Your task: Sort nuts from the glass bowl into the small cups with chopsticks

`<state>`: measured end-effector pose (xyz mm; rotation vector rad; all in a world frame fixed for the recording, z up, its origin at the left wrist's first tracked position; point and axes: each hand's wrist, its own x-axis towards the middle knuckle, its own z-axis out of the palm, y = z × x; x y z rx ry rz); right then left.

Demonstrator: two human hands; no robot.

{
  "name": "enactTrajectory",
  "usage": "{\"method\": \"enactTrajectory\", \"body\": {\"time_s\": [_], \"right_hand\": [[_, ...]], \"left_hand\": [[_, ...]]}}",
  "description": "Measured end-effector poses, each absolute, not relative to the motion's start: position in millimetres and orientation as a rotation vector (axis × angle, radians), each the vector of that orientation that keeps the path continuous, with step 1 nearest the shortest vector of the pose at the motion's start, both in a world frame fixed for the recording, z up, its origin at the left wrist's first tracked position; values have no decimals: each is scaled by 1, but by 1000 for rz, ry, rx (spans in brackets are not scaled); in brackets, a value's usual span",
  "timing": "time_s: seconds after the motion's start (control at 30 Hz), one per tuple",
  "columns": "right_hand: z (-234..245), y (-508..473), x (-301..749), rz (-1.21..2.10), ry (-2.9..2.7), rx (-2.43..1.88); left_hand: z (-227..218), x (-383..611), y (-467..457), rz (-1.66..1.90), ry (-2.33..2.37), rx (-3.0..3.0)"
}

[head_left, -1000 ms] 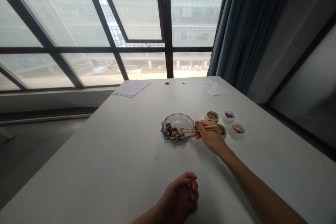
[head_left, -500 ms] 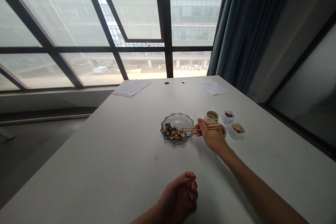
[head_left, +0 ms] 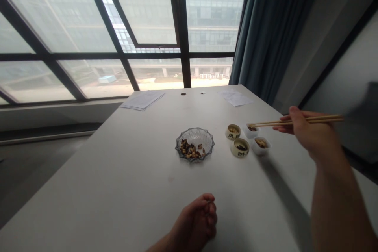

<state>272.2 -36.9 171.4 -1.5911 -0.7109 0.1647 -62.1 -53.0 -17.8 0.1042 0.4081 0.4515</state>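
My right hand [head_left: 310,130] grips a pair of wooden chopsticks [head_left: 295,121], whose tips are over the rear white cup [head_left: 251,130] with dark bits in it. I cannot make out whether the tips pinch anything. Beside it stand a front white cup [head_left: 261,146] of pale pieces and two cream cups with dark characters, the rear cream cup [head_left: 233,132] and the front cream cup [head_left: 240,148]. To their left is a scalloped glass bowl [head_left: 209,141] holding mixed nuts or seeds [head_left: 189,149]. My left hand [head_left: 201,220] rests at the near edge, fingers curled with nothing in them.
The white table [head_left: 132,173] carries a stack of papers [head_left: 143,100] at the far left and a loose sheet [head_left: 236,97] at the far right. Beyond are large windows [head_left: 150,8] and a blue curtain [head_left: 260,27].
My right hand has carried the chopsticks from the glass bowl rightward to the rear white cup, uncovering the front cream cup. My left hand stays in place. The view has turned slightly right.
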Motion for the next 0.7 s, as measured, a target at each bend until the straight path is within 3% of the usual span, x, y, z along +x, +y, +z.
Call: {"method": "enactTrajectory", "body": {"time_s": [0.17,0.4,0.7], "right_hand": [[162,-39,301,253,-662,-1820],[152,-30,300,404,-729,-1815],[165,-27,267,246,-841,-1482]], "left_hand": [[-21,-64,-51,437,389,78],[-22,-64,-50,440,395,69],[-22,-64,-50,460,412,84]]}}
